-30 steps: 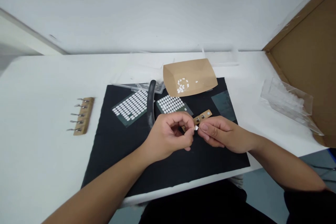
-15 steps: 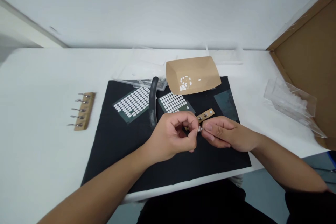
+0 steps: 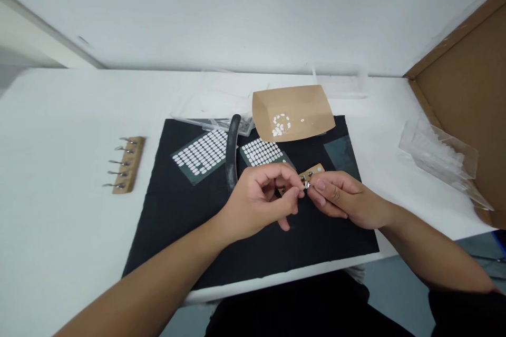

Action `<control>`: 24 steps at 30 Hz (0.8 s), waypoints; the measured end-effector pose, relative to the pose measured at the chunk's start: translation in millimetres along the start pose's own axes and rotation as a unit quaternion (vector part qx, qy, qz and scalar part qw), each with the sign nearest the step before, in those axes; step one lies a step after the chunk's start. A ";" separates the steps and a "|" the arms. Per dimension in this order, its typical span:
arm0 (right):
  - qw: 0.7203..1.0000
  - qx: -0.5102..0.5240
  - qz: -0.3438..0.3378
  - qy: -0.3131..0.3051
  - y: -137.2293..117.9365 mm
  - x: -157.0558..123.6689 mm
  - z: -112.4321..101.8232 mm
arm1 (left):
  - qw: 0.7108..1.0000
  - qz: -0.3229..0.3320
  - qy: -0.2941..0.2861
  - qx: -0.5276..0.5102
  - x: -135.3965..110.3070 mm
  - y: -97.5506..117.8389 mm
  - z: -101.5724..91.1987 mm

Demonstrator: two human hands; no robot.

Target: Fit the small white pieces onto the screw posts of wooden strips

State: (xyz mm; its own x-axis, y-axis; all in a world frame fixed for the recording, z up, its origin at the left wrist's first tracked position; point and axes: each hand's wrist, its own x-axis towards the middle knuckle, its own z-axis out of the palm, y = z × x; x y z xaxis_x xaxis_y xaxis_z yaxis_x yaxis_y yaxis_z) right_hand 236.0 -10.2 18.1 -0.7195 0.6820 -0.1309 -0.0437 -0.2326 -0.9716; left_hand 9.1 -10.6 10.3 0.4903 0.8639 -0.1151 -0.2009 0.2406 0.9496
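My right hand point(image 3: 343, 196) pinches a small shiny metal piece point(image 3: 307, 185) between thumb and fingers; its exact kind is too small to tell. Curled close on its left is my left hand point(image 3: 263, 197), thumb and fingertips drawn together, the index fingertip at the metal piece. Anything between those fingertips is hidden. Just behind the hands lies a narrow tan block point(image 3: 318, 168) with round metal bits on it, partly covered by the fingers. Two sheets of white oval stickers, a left one point(image 3: 201, 152) and a right one point(image 3: 261, 152), lie beyond my left hand.
A black mat point(image 3: 185, 242) covers the table's middle. A brown paper tray point(image 3: 312, 102) with small white ovals stands behind, beside a curved black handle point(image 3: 232, 152). Left is a wooden block point(image 3: 134, 160) with several metal clips. Clear plastic boxes point(image 3: 438, 152) and a cardboard box point(image 3: 470, 79) stand right.
The left thumb has drawn back a little from the metal piece, and the left fingers have spread slightly. The piece has shifted slightly up and right with my right hand.
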 end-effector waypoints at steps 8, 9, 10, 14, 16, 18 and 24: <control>0.996 -0.086 -0.012 0.037 -2.5 -1.2 0.7 | 1.000 0.008 0.000 0.011 0.8 -0.8 -1.9; 0.993 -0.105 -0.013 0.047 -2.7 -1.5 1.0 | 1.000 0.008 0.000 0.014 0.9 -0.4 -2.2; 0.990 -0.130 -0.017 0.056 -2.7 -1.8 1.3 | 1.000 0.010 0.001 0.017 1.0 0.0 -2.6; 0.946 -0.299 -0.093 0.084 0.2 -1.6 1.7 | 0.999 0.029 0.005 0.044 1.5 1.1 -4.1; 0.894 -0.410 -0.148 0.100 3.6 -0.8 1.6 | 0.997 0.045 0.009 0.060 1.9 1.3 -4.5; 0.835 -0.502 -0.188 0.122 7.2 -0.1 1.2 | 0.995 0.060 0.012 0.074 2.4 1.4 -4.6; 0.768 -0.568 -0.251 0.155 11.0 0.0 -1.7 | 0.993 0.077 -0.004 0.085 3.7 3.1 -7.6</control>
State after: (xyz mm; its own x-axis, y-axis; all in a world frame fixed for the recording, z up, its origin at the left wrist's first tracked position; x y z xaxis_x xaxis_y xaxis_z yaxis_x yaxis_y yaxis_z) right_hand 236.7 -11.6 7.0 -0.6021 0.6616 0.4469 0.4991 0.7488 -0.4362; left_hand 3.9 -3.2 10.6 0.4717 0.8810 0.0360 -0.1280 0.0280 0.9914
